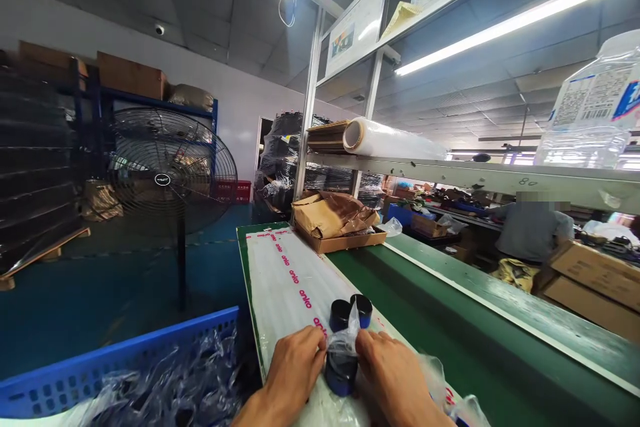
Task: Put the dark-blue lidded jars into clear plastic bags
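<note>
Both of my hands are at the near end of a long table covered with white sheeting. My left hand (296, 363) pinches one side of a clear plastic bag (345, 341), and my right hand (387, 367) pinches its other side. Between my hands, just under the bag's gathered plastic, is a dark round object (341, 373) with a bluish lower part. Two more black round objects stand beyond my fingers, one on the left (340, 315) and one on the right (362, 310). More clear plastic lies beside my right wrist.
A blue basket (120, 353) with plastic-wrapped dark items stands at the lower left. Ahead is a cardboard tray (345, 241) holding brown paper. A green belt (430, 307) runs along the right, below a shelf (480, 173). A person in grey (530, 230) is farther off at the right.
</note>
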A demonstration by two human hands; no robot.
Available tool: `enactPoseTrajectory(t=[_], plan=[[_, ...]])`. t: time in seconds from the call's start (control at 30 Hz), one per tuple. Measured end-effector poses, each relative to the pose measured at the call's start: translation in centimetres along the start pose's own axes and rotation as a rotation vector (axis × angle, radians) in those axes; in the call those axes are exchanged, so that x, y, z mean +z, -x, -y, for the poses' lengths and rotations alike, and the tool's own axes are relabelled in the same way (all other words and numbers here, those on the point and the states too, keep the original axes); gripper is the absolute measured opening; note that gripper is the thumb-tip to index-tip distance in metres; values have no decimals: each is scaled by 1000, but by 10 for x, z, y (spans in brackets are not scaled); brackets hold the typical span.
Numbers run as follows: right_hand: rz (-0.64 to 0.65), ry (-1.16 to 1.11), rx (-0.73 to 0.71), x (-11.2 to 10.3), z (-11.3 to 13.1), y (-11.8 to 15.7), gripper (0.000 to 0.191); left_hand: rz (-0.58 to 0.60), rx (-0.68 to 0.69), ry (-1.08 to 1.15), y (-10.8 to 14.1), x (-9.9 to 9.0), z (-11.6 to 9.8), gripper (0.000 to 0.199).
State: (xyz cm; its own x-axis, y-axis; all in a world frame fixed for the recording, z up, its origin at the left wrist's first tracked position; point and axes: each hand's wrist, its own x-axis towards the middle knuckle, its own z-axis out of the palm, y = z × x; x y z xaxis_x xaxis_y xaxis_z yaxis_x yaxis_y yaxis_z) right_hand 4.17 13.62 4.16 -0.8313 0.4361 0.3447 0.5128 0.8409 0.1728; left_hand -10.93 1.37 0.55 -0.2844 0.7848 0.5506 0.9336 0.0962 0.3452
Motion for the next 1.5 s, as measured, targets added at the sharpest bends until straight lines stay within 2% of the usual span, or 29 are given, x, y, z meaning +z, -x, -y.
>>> enactPoseTrajectory(t=[0.17, 0.43, 0.67, 0.9, 1.0, 1.1, 1.2, 1.33, 1.5], plan=[[-28, -18, -54, 1, 1, 9, 31, 47, 94, 42, 9, -3, 8, 22], [-75, -2, -217, 25, 4, 20, 22, 108, 228, 13, 14, 3, 13, 21], [-71, 6, -233, 36, 3, 21, 20, 147, 201, -22, 12, 13, 12, 23], [-2, -65, -226, 48, 14, 27, 20, 186, 145, 102, 13, 6, 7, 21], [22, -133, -122, 34, 19, 21, 21, 195, 58, 207, 10, 0, 7, 20], [40, -255, 23, 8, 18, 12, 23, 194, -106, 352, 0, -6, 8, 13], [70, -410, 151, -16, 7, 0, 20, 210, -289, 530, -15, -8, 6, 1], [80, -513, 290, -39, -12, -10, 16, 271, -486, 763, -34, -11, -8, 9], [30, -447, 335, -59, -20, -4, 18, 345, -541, 894, -49, -24, -30, 15]])
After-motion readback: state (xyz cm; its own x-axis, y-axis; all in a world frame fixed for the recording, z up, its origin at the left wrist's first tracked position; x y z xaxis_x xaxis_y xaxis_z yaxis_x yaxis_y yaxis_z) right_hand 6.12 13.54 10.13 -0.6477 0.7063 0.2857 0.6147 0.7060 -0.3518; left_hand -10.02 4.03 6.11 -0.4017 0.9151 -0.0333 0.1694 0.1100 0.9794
